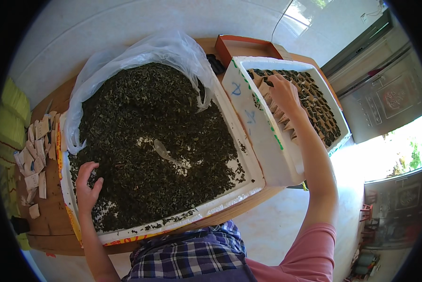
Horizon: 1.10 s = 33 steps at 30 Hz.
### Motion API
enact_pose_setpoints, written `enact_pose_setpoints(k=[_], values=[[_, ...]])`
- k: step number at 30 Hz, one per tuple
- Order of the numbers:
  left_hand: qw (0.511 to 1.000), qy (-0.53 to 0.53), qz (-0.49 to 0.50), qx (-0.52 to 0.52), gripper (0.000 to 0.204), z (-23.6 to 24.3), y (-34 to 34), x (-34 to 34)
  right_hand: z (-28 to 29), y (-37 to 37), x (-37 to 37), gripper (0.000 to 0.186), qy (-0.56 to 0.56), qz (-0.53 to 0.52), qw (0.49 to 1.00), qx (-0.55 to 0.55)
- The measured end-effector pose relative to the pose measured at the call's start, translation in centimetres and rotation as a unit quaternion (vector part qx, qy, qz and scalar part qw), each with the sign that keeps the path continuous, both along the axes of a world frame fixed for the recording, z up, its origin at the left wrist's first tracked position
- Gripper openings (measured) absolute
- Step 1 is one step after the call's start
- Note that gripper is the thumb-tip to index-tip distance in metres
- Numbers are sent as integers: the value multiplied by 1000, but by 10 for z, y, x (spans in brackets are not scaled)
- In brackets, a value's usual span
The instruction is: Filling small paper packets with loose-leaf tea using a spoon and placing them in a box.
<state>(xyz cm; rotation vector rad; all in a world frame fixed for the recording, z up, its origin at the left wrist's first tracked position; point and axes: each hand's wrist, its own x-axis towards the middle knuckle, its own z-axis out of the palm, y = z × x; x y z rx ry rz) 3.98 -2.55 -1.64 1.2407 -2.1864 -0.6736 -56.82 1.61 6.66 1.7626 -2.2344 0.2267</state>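
My left hand (87, 188) is at the near left edge of a wide white foam tray (229, 199). Its fingers and thumb are curved apart over the dark dried leaves (140, 108), with nothing seen between them. My right arm reaches into a white foam box (267, 145) on the right. There my right hand (285, 94) has its fingers pinched at the top of a small brown paper packet among rows of packets (314, 101) filled with dark leaves. The fingertips are partly hidden. A clear plastic scoop (163, 151) lies on the leaves in mid-tray.
A clear plastic bag (168, 44) drapes over the tray's far side. Loose paper packets (37, 150) lie on the wooden table (48, 228) at left, beside stacked yellow-green bundles (14, 110). An open red box (246, 47) sits behind the foam box.
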Motion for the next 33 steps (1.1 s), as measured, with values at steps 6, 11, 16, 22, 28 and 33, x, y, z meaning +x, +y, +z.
enact_pose_setpoints(k=[6,11,16,22,28,33], values=[[1000,3,-4,-1,39,1,1,-3,2,6,-1,23,2,-9,1000,12],[1000,-2,-1,-6,40,-2,2,-1,3,10,-4,23,-7,-6,1000,-3],[1000,-9,-3,-6,40,-5,2,0,2,12,-3,22,0,10,1000,-21],[1000,0,-3,-3,39,3,2,-5,31,24,18,16,-60,63,989,-121],[1000,-4,-3,-12,37,5,3,-2,37,15,29,12,-10,44,993,-111],[1000,-4,1,-8,37,0,4,-2,7,-17,11,13,7,-21,996,-86]])
